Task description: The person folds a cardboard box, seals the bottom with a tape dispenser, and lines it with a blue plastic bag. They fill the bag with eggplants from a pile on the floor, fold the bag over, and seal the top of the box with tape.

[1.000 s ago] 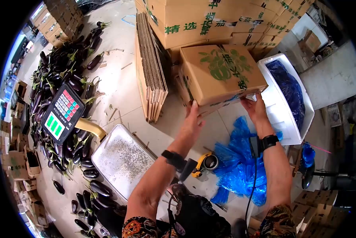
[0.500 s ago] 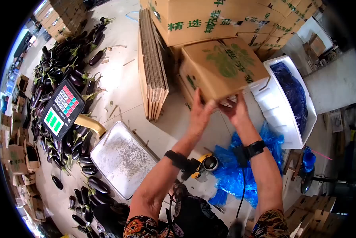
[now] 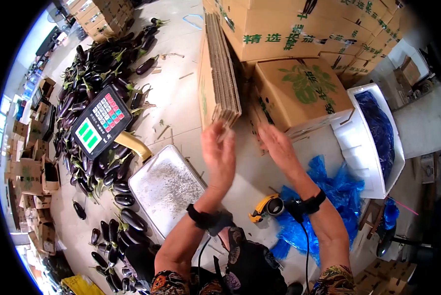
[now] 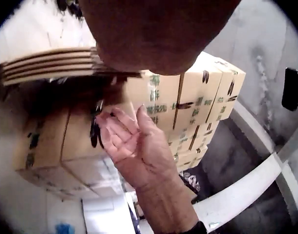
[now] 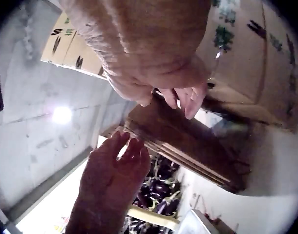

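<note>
A stack of flattened cardboard boxes [image 3: 220,73] stands on edge on the floor. My left hand [image 3: 219,156] is at its near end, the fingertips overlapping the board edges; the right wrist view shows this left hand [image 5: 115,170] with slightly bent fingers beside the stack [image 5: 188,163]. Just right of the stack, my right hand [image 3: 279,146] holds nothing. Its fingers are loosely bent, as the left wrist view shows of this right hand [image 4: 139,151]. A closed carton [image 3: 304,93] with green printing rests beyond the right hand.
Printed cartons [image 3: 309,24] are piled behind. A white foam box [image 3: 373,142] with dark blue plastic stands right. Blue plastic bags [image 3: 323,206] and a yellow tape dispenser [image 3: 265,207] lie near my feet. Left are a platform scale [image 3: 166,191] and a heap of eggplants [image 3: 102,69].
Both hands have left the printed carton and moved left, the left one to the flattened stack. The carton has settled squarer against the pile behind. The head view has shifted left.
</note>
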Available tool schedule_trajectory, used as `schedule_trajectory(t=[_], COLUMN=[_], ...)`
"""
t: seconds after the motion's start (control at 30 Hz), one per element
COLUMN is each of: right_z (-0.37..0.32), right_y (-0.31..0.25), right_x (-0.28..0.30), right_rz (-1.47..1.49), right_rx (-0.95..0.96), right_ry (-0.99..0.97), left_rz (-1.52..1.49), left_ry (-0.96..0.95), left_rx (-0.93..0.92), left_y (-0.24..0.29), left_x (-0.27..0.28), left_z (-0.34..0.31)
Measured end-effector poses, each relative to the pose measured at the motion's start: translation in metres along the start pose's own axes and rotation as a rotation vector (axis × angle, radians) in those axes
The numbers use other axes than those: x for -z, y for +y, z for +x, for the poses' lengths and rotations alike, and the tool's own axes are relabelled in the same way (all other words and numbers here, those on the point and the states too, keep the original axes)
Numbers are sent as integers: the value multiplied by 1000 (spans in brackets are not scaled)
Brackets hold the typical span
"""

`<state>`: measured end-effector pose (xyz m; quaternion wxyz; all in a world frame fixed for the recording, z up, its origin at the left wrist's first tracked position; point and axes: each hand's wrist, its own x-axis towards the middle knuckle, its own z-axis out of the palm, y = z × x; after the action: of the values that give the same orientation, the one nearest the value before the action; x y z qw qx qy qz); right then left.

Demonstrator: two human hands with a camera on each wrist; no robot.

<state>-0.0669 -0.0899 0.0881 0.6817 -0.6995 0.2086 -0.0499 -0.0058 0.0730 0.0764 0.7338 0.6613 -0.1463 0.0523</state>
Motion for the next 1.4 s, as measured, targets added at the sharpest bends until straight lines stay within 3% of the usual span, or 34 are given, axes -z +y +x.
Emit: schedule_trajectory(t=[0.03,0.07,0.2,0.27,0.33,0.4,0.43,0.53,0.63,0.77,0.9,1.03,1.1,1.27,1.3,1.37,1.4], right_z=[10,27,62,70,72,74,74,73,75,59,55,27,6,-64,-78,-90,-105], right_y=[-6,-7,-31,-35,-35,-31,-32,-38,-39,-52,-41,-66,-104,-191,-206,-220,-227], right_x=[-17,-31,-70,-81,-86,-82,-79,-77,-79,-76,-75,-96,-116,-168,-177,-189,-197], right_rz=[54,-58,-664,-595,-540,-552,-557,-610,-648,-566,-815,-915,-886,-1067,-1092,-1283,-1395], right_rx=[105,266,737,592,472,575,628,490,504,372,578,747,922,1307,1386,1347,891], right_ry=[55,99,309,229,203,268,303,293,360,324,424,389,341,331,257,-14,-261], left_rz=[-3,239,174,102,150,155,142,811,990,996,759,550,402,611,656,697,703], left_ry=[36,58,-91,-243,-258,-286,-219,-103,-70,-13,81,4,-25,-90,-88,-68,-75], left_rx=[-5,-30,240,393,348,365,288,-117,-78,-273,-358,-210,-187,-24,11,-24,-63], left_y=[14,28,3,-3,-4,1,3,9,3,39,110,180,212,272,282,292,293], left_x=[9,16,18,23,33,47,51,66,82,132,198,278,309,398,412,435,443], left_z=[16,34,98,115,119,124,125,131,131,129,111,66,37,-30,-42,-59,-65])
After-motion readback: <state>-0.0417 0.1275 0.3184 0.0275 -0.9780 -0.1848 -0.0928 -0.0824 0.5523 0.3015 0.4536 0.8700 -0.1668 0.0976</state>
